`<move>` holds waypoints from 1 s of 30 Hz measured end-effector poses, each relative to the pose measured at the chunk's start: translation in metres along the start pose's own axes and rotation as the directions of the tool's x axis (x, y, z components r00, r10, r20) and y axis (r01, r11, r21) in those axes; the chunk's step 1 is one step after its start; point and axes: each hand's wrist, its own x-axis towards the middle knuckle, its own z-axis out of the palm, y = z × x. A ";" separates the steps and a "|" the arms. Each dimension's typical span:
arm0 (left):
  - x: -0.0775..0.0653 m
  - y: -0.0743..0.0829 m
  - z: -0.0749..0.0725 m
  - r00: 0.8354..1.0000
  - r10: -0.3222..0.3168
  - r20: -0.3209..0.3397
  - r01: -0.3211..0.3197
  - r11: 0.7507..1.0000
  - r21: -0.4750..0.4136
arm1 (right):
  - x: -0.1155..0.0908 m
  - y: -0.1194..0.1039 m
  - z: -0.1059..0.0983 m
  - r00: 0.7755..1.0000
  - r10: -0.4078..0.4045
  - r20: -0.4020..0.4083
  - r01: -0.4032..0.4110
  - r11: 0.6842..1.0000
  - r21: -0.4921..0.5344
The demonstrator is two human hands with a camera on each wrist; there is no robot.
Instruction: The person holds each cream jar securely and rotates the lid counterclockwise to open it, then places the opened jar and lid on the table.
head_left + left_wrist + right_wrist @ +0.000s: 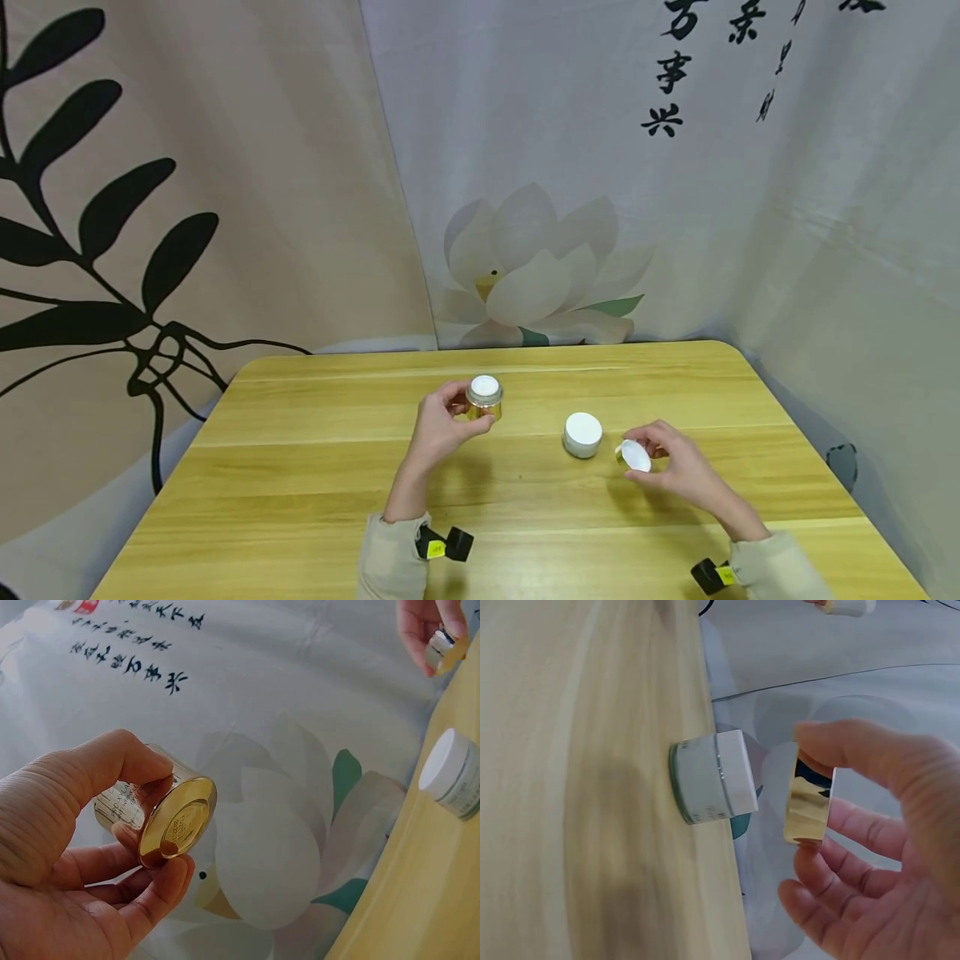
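The gold jar (484, 398) is up off the table, its mouth upward with a white disc showing in it; whether that disc is an inner cover or the contents, I cannot tell. The left hand (445, 427) grips it, thumb on one side and fingers curled on the other, and the left wrist view shows its shiny gold base with raised marks too small to read. Off to the right, the lid (634, 457), gold outside and white inside, is also in the air, tilted, with its white inner face showing in the head view. The right hand (681, 468) pinches it by the rim between thumb and fingers. Between the hands, nearer the right one and just beside the lid, the white jar (582, 435) stands upright and capped on the table (300, 475), touched by neither hand; the right wrist view shows green round its bottom edge. Both arms wear pale sleeves (392, 558), with a small black camera (459, 544) at each wrist. Behind the wood-grained table hangs a curtain (300, 183) printed with dark leaves (63, 325), a pale lotus (528, 287) and black writing (663, 122).
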 end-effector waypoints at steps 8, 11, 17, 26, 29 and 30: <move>0.000 0.000 0.000 1.000 -0.004 0.001 0.004 1.000 0.009 | -0.003 0.005 0.004 1.000 -0.003 0.028 0.003 1.000 0.004; 0.000 0.000 0.000 1.000 -0.007 0.002 0.007 1.000 0.016 | -0.003 0.005 0.004 0.999 -0.001 0.042 0.001 1.000 0.007; 0.000 0.000 0.000 1.000 -0.007 0.004 0.007 1.000 0.012 | -0.005 0.009 0.006 0.996 0.020 0.086 -0.021 1.000 0.008; 0.000 -0.001 0.000 1.000 -0.001 0.007 0.001 1.000 0.007 | -0.009 0.012 0.012 0.991 0.028 0.130 -0.028 1.000 -0.002; 0.000 -0.001 -0.001 1.000 -0.004 0.006 0.004 1.000 0.007 | -0.010 0.012 0.013 0.989 0.045 0.143 -0.045 0.999 -0.005; 0.000 -0.001 -0.001 1.000 -0.006 0.005 0.005 1.000 0.006 | -0.010 0.012 0.014 0.988 0.050 0.146 -0.049 0.999 -0.005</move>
